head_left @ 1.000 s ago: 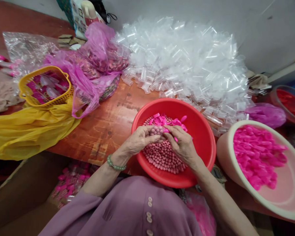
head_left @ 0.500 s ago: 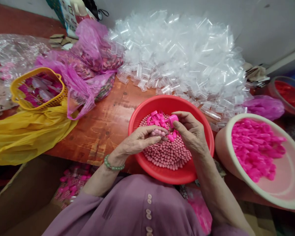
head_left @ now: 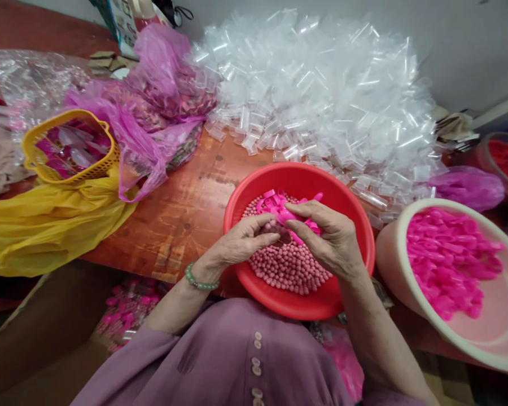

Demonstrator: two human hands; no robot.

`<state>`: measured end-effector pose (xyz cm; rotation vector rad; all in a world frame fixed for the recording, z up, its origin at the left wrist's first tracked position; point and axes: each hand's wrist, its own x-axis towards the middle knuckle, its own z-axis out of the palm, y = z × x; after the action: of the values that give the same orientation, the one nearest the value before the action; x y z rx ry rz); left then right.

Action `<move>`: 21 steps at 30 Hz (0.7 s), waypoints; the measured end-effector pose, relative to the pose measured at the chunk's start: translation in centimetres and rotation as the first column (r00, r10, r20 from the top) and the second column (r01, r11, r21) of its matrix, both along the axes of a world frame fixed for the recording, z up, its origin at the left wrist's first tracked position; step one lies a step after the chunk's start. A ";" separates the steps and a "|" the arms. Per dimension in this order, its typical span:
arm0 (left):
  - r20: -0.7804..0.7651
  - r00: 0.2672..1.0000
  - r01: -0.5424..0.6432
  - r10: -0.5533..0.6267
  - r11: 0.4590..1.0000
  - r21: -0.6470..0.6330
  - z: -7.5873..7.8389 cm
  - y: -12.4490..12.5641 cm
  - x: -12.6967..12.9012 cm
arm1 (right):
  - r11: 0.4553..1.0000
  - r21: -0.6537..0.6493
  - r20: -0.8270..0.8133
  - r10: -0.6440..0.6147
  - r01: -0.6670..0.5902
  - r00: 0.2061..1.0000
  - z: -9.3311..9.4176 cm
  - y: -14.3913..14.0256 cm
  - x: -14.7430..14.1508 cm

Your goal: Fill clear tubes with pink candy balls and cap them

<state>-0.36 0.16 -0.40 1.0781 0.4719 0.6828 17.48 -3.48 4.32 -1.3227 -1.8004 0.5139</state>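
Left hand [head_left: 241,245] fingers pinch small pink balls; right hand [head_left: 328,239] fingers grip a pink cap [head_left: 294,217]. Best worked directly above the red basin [head_left: 355,225], so dropped balls land inside.

- A small hand-assembly or packing workshop, perhaps home-based, is being shown.
- A worn wooden table [head_left: 186,208] is being used as the bench.
- A big heap of clear plastic tubes [head_left: 322,90] is being kept against the wall.
- Pink beads are being held in a red basin [head_left: 347,203], and pink caps in a cream basin [head_left: 406,304].
- Plastic bags [head_left: 152,107] and a yellow basket [head_left: 38,163] are being used for storing parts.
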 end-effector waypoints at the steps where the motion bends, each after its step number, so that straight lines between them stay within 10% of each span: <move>1: -0.016 1.000 -0.012 0.012 1.000 0.009 -0.1 0.0 0.0 | 1.000 0.019 0.047 0.007 -0.008 0.999 0.1 0.0 0.0; 21: -0.132 0.991 0.033 -0.020 0.994 0.103 -0.4 0.2 0.0 | 0.997 0.072 0.194 0.013 -0.027 0.981 -0.5 0.5 -0.9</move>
<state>-0.38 0.35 -0.81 1.2315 0.5384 0.6210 16.60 -2.97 3.79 -1.3423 -1.9736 0.3339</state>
